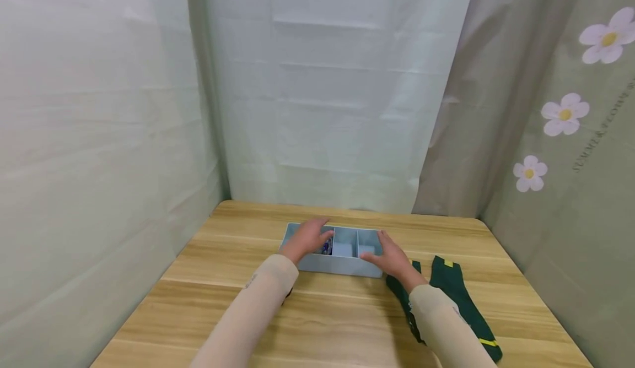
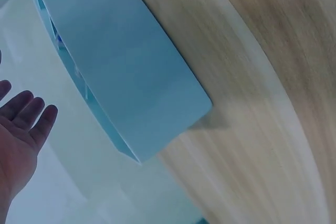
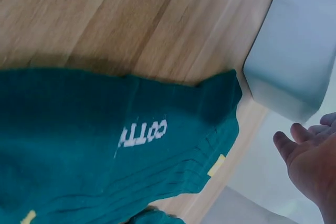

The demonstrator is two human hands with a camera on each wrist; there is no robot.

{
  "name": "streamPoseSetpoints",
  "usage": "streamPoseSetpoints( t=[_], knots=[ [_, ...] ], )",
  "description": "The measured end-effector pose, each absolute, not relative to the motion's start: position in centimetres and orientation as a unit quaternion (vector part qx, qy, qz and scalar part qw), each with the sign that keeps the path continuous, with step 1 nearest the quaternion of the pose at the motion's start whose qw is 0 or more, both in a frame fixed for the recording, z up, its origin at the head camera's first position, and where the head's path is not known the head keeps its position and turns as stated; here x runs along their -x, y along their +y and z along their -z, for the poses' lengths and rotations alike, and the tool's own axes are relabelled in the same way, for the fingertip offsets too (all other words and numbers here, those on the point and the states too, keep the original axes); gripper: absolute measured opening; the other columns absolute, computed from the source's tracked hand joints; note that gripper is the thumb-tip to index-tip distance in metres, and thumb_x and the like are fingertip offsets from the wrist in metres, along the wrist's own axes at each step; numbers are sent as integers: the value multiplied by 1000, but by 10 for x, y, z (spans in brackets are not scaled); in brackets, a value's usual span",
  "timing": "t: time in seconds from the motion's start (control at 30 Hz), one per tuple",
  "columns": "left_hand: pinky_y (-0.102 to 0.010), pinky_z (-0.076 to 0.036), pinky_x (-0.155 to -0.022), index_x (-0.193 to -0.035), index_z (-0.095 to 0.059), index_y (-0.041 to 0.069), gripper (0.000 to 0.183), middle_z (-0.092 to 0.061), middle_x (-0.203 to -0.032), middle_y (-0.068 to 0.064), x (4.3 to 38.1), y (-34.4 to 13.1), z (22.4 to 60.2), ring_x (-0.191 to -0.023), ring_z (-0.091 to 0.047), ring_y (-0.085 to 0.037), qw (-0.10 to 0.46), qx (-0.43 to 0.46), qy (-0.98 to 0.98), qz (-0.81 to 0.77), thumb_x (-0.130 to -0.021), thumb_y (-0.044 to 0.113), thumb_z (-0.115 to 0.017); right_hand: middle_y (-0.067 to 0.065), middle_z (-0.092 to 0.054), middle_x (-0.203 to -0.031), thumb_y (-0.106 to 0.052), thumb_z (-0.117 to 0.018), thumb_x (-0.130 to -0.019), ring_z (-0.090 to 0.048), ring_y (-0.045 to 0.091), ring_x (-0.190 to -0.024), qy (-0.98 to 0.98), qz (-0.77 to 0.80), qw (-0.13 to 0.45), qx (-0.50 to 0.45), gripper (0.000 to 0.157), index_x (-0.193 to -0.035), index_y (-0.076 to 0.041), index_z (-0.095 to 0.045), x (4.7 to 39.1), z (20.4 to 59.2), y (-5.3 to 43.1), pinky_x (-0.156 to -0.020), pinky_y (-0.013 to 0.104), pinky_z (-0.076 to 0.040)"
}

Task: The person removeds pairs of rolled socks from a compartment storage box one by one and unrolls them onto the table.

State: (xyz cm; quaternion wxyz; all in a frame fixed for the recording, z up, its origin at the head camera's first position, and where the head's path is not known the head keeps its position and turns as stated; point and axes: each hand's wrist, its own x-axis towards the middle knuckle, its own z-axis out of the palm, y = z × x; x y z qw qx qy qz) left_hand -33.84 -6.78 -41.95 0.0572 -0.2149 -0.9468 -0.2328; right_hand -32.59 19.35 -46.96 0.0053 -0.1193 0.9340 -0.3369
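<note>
A light blue divided box (image 1: pixel 342 266) stands on the wooden table, its open compartments facing up. Over its left part hovers my left hand (image 1: pixel 308 238), fingers extended; in the left wrist view that hand (image 2: pixel 21 137) shows relaxed, slightly spread fingers beyond the box (image 2: pixel 123 66). A small dark patterned item (image 1: pixel 327 245) lies in a compartment beside the left thumb. My right hand (image 1: pixel 393 255) is at the box's right end, thumb and fingers apart, nothing between them. Beneath the right wrist lies one dark green sock (image 3: pixel 79 129), partly hidden by the arm in the head view.
A second green sock (image 1: pixel 461 296) with yellow bands lies flat to the right of the right forearm. Pale curtains (image 1: pixel 322 92) hang behind the table (image 1: pixel 198 302) and on both sides, with white flowers (image 1: pixel 564 114) printed on the right one.
</note>
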Motion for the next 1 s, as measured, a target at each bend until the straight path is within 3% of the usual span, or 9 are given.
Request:
streamPoseSetpoints(
  t=[0.33,0.77,1.0],
  knots=[
    [-48,-36,-110,-144,-48,0,54,-50,-144,-19,338,-79,425,-134,-45,-36,72,127,-932,331,-100,28,-61,24,-10,-162,-55,-67,-90,-18,44,-145,936,331,25,115,102,-156,4,-17,327,474,191,-113,60,-23],
    [-51,-37,-108,-142,-48,-4,57,-49,-144,-23,329,-58,436,-133,-45,-40,90,83,-911,394,-98,28,-64,27,-5,-161,-58,-67,-88,-11,43,-147,928,360,50,87,110,-155,7,-9,326,475,189,-115,58,-18],
    [-51,-38,-107,-144,-47,-2,57,-48,-145,-22,328,-54,443,-133,-45,-39,90,66,-905,410,-98,25,-65,28,-10,-160,-55,-66,-90,-17,47,-145,920,381,56,69,110,-156,4,-2,323,476,189,-113,60,-22]
  ],
)
